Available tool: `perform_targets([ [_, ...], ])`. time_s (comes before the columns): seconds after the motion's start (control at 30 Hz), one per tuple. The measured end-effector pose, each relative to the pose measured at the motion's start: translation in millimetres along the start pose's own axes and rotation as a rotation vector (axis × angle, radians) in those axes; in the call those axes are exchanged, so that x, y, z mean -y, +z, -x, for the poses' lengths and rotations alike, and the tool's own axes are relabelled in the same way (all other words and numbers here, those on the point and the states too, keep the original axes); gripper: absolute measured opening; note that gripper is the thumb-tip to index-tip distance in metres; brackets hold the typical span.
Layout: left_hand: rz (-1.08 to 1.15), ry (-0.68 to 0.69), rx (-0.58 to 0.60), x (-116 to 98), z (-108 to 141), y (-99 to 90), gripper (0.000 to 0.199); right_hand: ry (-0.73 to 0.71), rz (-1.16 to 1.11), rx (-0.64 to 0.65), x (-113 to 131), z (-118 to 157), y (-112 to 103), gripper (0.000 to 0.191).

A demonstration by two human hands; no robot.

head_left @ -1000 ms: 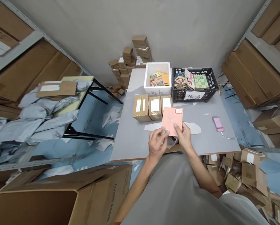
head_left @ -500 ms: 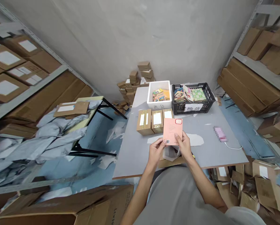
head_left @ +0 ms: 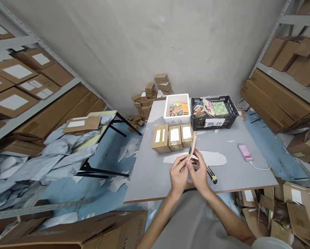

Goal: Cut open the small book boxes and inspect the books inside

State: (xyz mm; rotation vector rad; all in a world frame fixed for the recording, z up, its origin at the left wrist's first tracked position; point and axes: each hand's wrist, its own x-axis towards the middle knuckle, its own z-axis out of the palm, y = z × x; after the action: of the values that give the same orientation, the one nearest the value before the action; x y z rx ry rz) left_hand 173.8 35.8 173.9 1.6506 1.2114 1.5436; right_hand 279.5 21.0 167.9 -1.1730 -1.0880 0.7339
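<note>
A thin book is turned edge-on above the grey table, so only its spine or page edge and a sliver of cover show. My left hand grips its lower part from the left, fingers closed. From the other side my right hand closes on the same book, the two hands meeting at its bottom end. Just right of my right hand a black and yellow box cutter lies on the table. Three taped cardboard boxes with white labels stand in a row beyond my hands.
At the table's back are a white foam box and a black plastic crate, both with books inside. A pixelated pink device with a white cable lies at right. Shelves of cartons and a side table with grey parcels stand left.
The book has turned from its pink face toward me to edge-on, and my hands have come closer together. The box cutter now shows more fully. The view has shifted slightly.
</note>
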Motion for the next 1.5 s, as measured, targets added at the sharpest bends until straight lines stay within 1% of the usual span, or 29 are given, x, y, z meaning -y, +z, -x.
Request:
perform_targets([
  [0.1,-0.103,0.206,0.052,-2.3,2.7,0.0,0.024,0.092,-0.079,-0.013,-1.4,-5.5,-2.8,0.04],
  [0.13,-0.13,0.244,0.087,-2.9,3.3,-1.4,0.026,0.123,-0.098,-0.018,-2.4,-9.0,-5.8,0.04],
  [0.17,-0.148,0.254,0.125,-3.1,3.7,-3.5,0.027,0.151,-0.117,-0.023,-3.5,-13.1,-9.2,0.043],
  [0.2,-0.156,0.232,0.153,-2.9,4.0,-6.2,0.031,0.175,-0.139,-0.025,-4.8,-17.3,-12.9,0.046],
  [0.23,-0.155,0.18,0.157,-2.0,4.0,-9.6,0.036,0.197,-0.165,-0.02,-6.0,-21.3,-16.4,0.048],
  [0.27,-0.147,0.101,0.128,-0.5,3.6,-13.3,0.043,0.218,-0.196,-0.011,-7.2,-24.9,-19.5,0.049],
  [0.37,-0.056,-0.222,-0.045,7.2,-0.6,-23.4,0.058,0.271,-0.293,0.026,-10.3,-30.4,-25.0,0.051],
  [0.4,0.019,-0.339,-0.059,9.9,-2.9,-25.4,0.06,0.284,-0.32,0.04,-11.5,-30.6,-25.6,0.051],
  [0.43,0.121,-0.453,-0.031,12.0,-5.1,-26.3,0.061,0.293,-0.341,0.053,-12.9,-30.3,-25.5,0.052],
  [0.5,0.358,-0.643,0.084,13.9,-8.8,-25.1,0.062,0.302,-0.368,0.079,-16.7,-29.2,-24.2,0.053],
  [0.53,0.461,-0.705,0.124,13.4,-9.9,-23.4,0.061,0.304,-0.372,0.088,-18.9,-29.1,-23.2,0.054],
  [0.57,0.534,-0.741,0.136,12.3,-10.6,-21.3,0.06,0.304,-0.367,0.094,-21.1,-29.3,-22.2,0.055],
  [0.63,0.586,-0.749,0.103,9.1,-11.2,-17.7,0.056,0.294,-0.317,0.071,-24.4,-30.6,-20.8,0.058],
  [0.67,0.574,-0.734,0.08,7.7,-11.4,-16.7,0.056,0.273,-0.266,0.031,-25.0,-31.2,-20.5,0.059],
  [0.73,0.487,-0.68,0.044,6.4,-12.1,-16.4,0.055,0.182,-0.116,-0.088,-23.3,-30.7,-20.7,0.056],
  [0.8,0.344,-0.574,-0.001,7.6,-12.6,-16.4,0.052,0.067,0.034,-0.166,-18.2,-26.4,-20.6,0.05],
  [0.83,0.266,-0.507,-0.025,8.8,-12.2,-15.6,0.049,0.029,0.083,-0.156,-15.0,-22.9,-19.9,0.047],
  [0.87,0.195,-0.436,-0.043,10.2,-11.2,-13.8,0.046,0.016,0.11,-0.113,-11.9,-18.7,-18.5,0.045],
  [0.93,0.09,-0.3,-0.054,12.8,-6.8,-7.1,0.041,0.045,0.111,-0.008,-6.7,-10.7,-14.1,0.046],
  [1.0,0.014,-0.177,-0.052,14.2,0.1,2.0,0.036,0.086,0.085,0.038,-3.6,-6.4,-9.4,0.049],
  [1.1,-0.07,-0.002,-0.016,14.3,10.4,13.2,0.029,0.126,0.027,-0.006,-1.8,-12.2,-8.9,0.045],
  [1.17,-0.069,0.048,0.062,14.5,13.6,15.8,0.027,0.157,-0.008,-0.052,-1.5,-22.8,-14.9,0.047],
  [1.2,-0.04,0.025,0.093,15.0,13.4,15.4,0.026,0.17,-0.022,-0.071,-1.6,-28.8,-19.2,0.05],
  [1.23,0.002,-0.032,0.099,16.0,12.0,14.0,0.027,0.181,-0.035,-0.083,-1.9,-34.6,-23.8,0.052],
  [1.3,0.092,-0.214,0.028,18.6,5.8,8.9,0.036,0.193,-0.063,-0.083,-3.2,-43.4,-32.4,0.055],
  [1.37,0.177,-0.395,-0.058,20.9,-3.8,2.4,0.051,0.209,-0.095,-0.062,-5.5,-46.9,-37.9,0.058],
  [1.4,0.214,-0.462,-0.061,21.3,-9.0,-0.6,0.058,0.22,-0.111,-0.046,-7.0,-46.8,-38.9,0.058],
  [1.43,0.249,-0.512,-0.038,21.1,-13.9,-3.1,0.061,0.232,-0.127,-0.027,-8.7,-45.9,-38.9,0.058],
  [1.5,0.313,-0.567,0.043,19.0,-21.7,-6.2,0.061,0.252,-0.153,0.007,-12.5,-43.2,-36.3,0.057],
])
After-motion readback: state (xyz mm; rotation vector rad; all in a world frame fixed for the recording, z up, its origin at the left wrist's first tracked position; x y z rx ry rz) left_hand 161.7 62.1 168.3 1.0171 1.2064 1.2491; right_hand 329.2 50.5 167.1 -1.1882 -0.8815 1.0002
